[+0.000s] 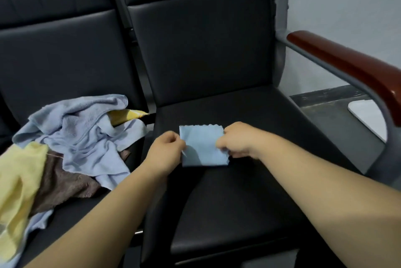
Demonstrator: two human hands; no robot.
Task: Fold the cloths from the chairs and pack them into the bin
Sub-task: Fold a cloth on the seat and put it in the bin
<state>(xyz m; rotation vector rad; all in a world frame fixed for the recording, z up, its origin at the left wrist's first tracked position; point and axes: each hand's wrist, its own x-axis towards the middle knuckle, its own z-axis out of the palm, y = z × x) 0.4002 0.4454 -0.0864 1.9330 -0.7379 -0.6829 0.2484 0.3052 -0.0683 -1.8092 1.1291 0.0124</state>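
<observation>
A small light-blue cloth (201,146), folded into a rough square with a scalloped far edge, lies on the black seat of the right chair (249,191). My left hand (166,150) pinches its left edge. My right hand (237,139) pinches its right edge, fingers curled over the fabric. On the left chair's seat lies a loose heap: a pale-blue towel (86,131), a yellow cloth (19,181), a brown cloth (63,183). No bin is in view.
The two black padded chairs stand side by side with a narrow gap between them. A red-brown wooden armrest (351,70) on a grey metal frame runs along the right chair's right side. Beyond it are a grey wall and floor.
</observation>
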